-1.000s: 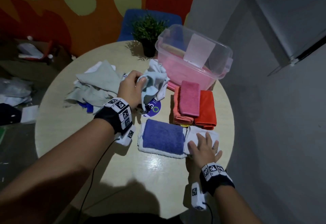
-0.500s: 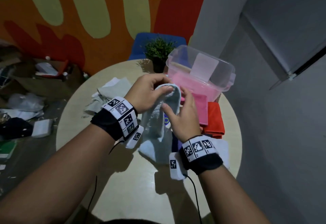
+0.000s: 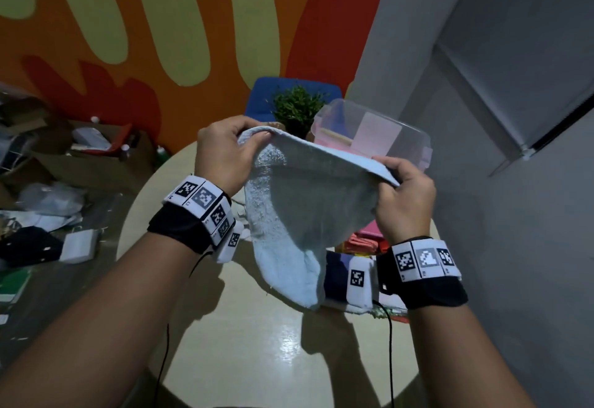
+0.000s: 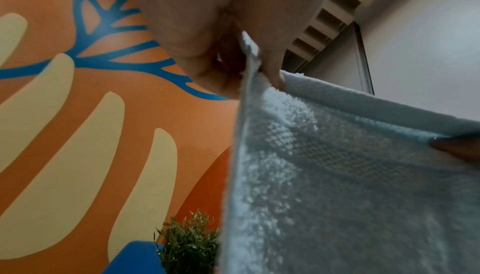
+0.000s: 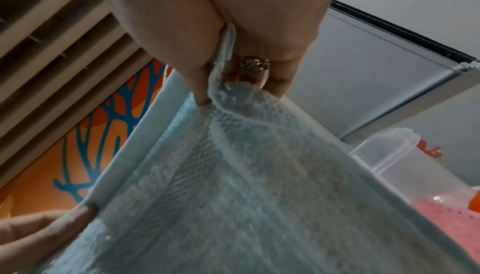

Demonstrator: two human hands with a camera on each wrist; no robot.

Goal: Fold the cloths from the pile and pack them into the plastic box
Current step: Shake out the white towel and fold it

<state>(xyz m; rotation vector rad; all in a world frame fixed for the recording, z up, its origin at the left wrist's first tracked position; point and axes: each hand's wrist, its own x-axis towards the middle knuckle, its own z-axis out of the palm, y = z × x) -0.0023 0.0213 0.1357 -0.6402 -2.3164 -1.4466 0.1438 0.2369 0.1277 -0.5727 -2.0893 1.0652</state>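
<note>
A light blue terry cloth (image 3: pixel 302 208) hangs in the air above the round table (image 3: pixel 257 337), stretched along its top edge between both hands. My left hand (image 3: pixel 254 139) pinches one upper corner of the cloth (image 4: pixel 337 175). My right hand (image 3: pixel 390 179) pinches the other corner of the cloth (image 5: pixel 246 175), a ring on one finger. Behind the cloth stands the clear plastic box (image 3: pixel 385 131) with pink cloth inside, also the box (image 5: pixel 384 155) in the right wrist view. Folded pink and orange cloths (image 3: pixel 363 240) and a dark blue one (image 3: pixel 336 272) lie below, partly hidden.
A small potted plant (image 3: pixel 297 108) stands at the table's far edge, in front of a blue chair (image 3: pixel 266 92). Boxes, bags and papers (image 3: pixel 64 163) clutter the floor to the left. A grey wall runs along the right.
My left hand lifted the light blue cloth off the pile. My right hand left the folded white cloth, came up to it, and both hands have pulled apart, spreading the top edge.
</note>
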